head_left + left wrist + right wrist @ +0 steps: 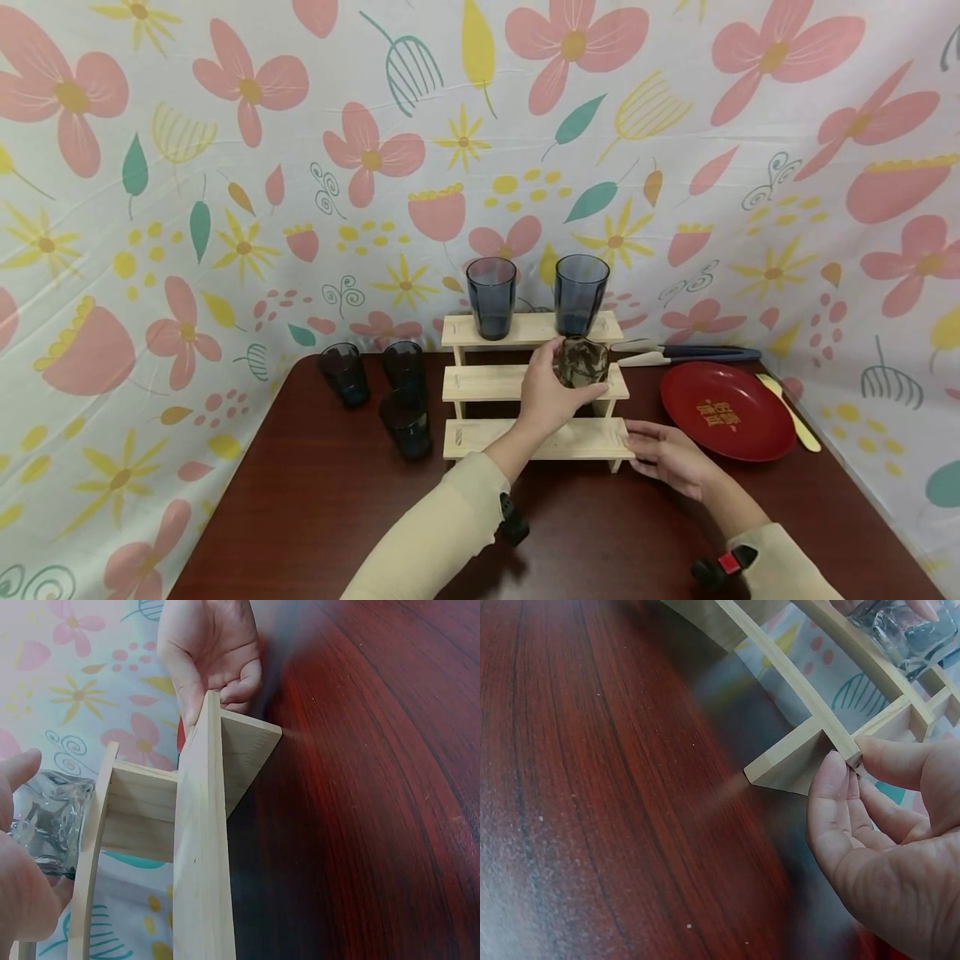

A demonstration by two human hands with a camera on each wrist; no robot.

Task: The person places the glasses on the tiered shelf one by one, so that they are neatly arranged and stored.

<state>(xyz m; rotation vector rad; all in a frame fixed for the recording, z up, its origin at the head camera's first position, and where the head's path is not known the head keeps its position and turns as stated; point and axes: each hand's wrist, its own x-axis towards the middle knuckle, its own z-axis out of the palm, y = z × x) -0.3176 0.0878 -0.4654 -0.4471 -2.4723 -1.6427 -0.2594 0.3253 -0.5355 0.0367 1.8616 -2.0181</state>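
My left hand (546, 398) holds a short textured glass (583, 362) at the right part of the middle tier of a three-step wooden rack (487, 383). In the left wrist view, fingers and thumb lie around the clear, wavy-walled glass (54, 823), whose base is right at the middle board. My right hand (675, 460) grips the right end of the rack's lowest board; in the right wrist view, thumb and fingertips pinch that board end (846, 746). On the top tier stand two tall blue-grey glasses, one left (492, 298) and one right (581, 296).
Left of the rack stand three dark glasses (342, 375) on the brown table (337, 525). To the right lie a red plate (697, 408), a pale yellow utensil (791, 414) and dark-handled tongs (697, 353). A flower-patterned cloth (300, 183) hangs behind.
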